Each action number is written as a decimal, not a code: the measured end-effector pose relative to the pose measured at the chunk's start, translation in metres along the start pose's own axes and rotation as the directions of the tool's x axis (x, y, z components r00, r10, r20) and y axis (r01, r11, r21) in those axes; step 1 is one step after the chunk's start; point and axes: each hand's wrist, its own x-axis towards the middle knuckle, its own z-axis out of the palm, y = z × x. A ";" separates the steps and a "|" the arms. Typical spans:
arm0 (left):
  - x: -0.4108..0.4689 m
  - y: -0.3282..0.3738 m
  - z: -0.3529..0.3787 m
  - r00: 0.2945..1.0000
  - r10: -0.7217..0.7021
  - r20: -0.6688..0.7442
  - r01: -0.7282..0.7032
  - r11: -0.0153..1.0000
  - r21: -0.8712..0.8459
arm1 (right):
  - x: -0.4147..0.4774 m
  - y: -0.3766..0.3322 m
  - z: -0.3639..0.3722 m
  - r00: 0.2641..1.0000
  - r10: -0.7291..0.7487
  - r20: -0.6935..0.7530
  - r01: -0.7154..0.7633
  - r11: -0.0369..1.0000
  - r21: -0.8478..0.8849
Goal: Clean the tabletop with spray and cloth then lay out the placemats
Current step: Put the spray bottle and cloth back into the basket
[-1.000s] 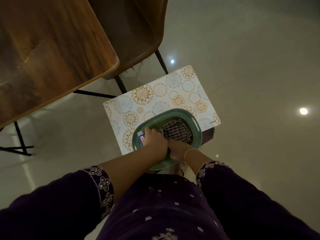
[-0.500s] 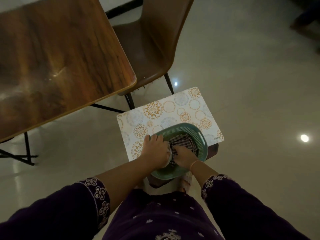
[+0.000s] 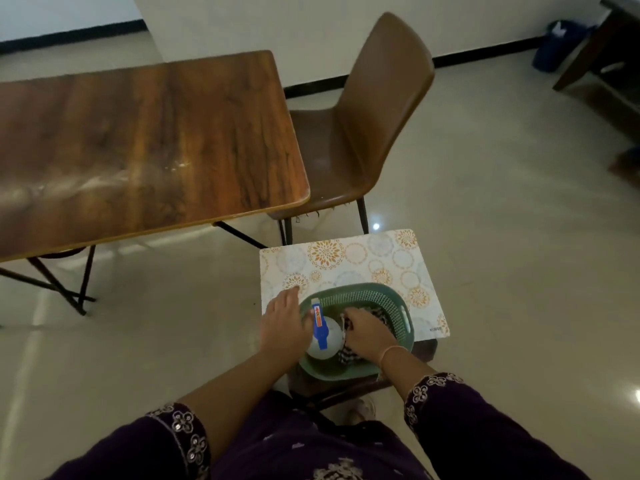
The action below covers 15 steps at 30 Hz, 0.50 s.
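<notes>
From the head view, a green basket [image 3: 388, 299] is being carried by a patterned placemat [image 3: 349, 258] on a low stool. The white spray bottle [image 3: 325, 337] inside is being touched by the left hand [image 3: 282, 322], fingers spread. The checked cloth [image 3: 346, 353] is being gripped by the right hand [image 3: 369, 332]. The wooden worktop [image 3: 138, 140] is being left bare beside a brown chair [image 3: 374, 116].

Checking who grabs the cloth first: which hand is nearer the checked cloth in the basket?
Right. The right hand rests on the checked cloth; the left hand is beside the spray bottle, at the green basket's left rim.
</notes>
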 end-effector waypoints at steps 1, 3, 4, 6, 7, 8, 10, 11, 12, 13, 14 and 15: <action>-0.004 -0.008 -0.001 0.998 -0.064 -0.013 0.063 0.996 -0.065 | -0.004 0.000 0.002 0.998 0.004 -0.055 -0.005 1.000 -0.030; -0.008 -0.024 -0.003 0.979 -0.204 0.012 0.205 0.973 -0.104 | -0.014 0.001 0.006 0.985 0.030 -0.171 -0.047 0.995 -0.091; -0.009 -0.030 -0.003 0.962 -0.269 0.049 0.273 0.957 -0.096 | -0.020 0.004 0.010 0.978 0.055 -0.202 -0.073 0.994 -0.086; -0.008 -0.043 -0.002 0.923 -0.359 0.138 0.369 0.928 -0.057 | -0.028 0.014 0.018 0.978 0.120 -0.169 -0.126 0.992 -0.025; -0.006 -0.048 -0.001 0.900 -0.397 0.182 0.410 0.911 -0.037 | -0.031 0.019 0.022 0.980 0.151 -0.131 -0.151 0.988 0.007; -0.003 -0.054 0.002 0.871 -0.435 0.229 0.454 0.890 -0.034 | -0.035 0.024 0.025 0.977 0.193 -0.095 -0.191 0.981 0.030; 0.000 -0.061 0.005 0.802 -0.503 0.322 0.558 0.823 -0.106 | -0.042 0.031 0.030 0.962 0.262 -0.081 -0.260 0.965 0.041; 0.001 -0.063 0.009 0.775 -0.519 0.362 0.598 0.786 -0.155 | -0.045 0.033 0.033 0.948 0.305 -0.092 -0.302 0.952 0.046; 0.003 -0.064 0.011 0.759 -0.522 0.390 0.623 0.756 -0.200 | -0.046 0.034 0.036 0.931 0.349 -0.106 -0.344 0.937 0.060; 0.005 -0.065 0.013 0.752 -0.512 0.415 0.632 0.738 -0.235 | -0.047 0.036 0.042 0.910 0.396 -0.118 -0.387 0.917 0.092; 0.006 -0.065 0.016 0.746 -0.504 0.435 0.640 0.724 -0.258 | -0.048 0.038 0.048 0.885 0.451 -0.117 -0.435 0.889 0.142; 0.008 -0.066 0.020 0.737 -0.504 0.450 0.650 0.711 -0.268 | -0.049 0.040 0.054 0.863 0.495 -0.098 -0.470 0.860 0.198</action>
